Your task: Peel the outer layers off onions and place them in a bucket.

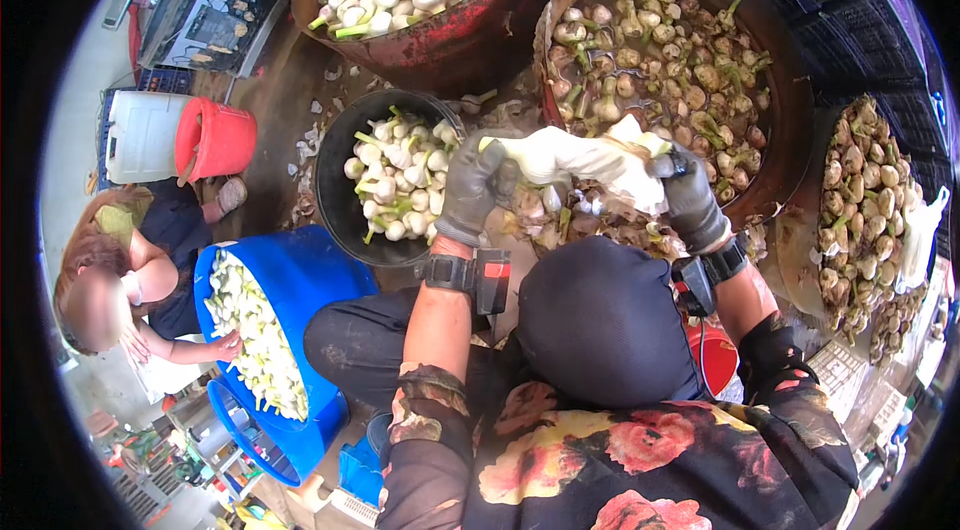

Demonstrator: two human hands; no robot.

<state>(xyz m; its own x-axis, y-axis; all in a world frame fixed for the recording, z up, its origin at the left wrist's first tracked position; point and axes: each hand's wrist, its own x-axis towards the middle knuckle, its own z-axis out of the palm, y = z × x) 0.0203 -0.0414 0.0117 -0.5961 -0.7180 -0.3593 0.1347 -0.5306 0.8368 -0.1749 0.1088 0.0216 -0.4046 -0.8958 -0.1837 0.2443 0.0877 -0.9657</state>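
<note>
My gloved left hand [472, 188] grips the pale green stem end of a white garlic bulb [544, 155]. From the bulb, loose white outer skin [626, 173] stretches across to my gloved right hand [690, 192], which pinches its far end. Motion blur hides where bulb and skin part. Beneath both hands lies a heap of torn skins and trimmings [585, 218]. Just left of my left hand stands a black tub [330, 207] of cleaned white bulbs. Beyond my right hand, a rusty round vat [787, 102] holds dirty bulbs in brown water.
A red drum [442, 57] of white bulbs stands at the back. On the left, another person's hand [226, 344] reaches into a tilted blue barrel [300, 267] of garlic. Nearby are a red bucket [225, 140] and a white jug [142, 140]. Unpeeled bulbs [862, 222] are piled at right.
</note>
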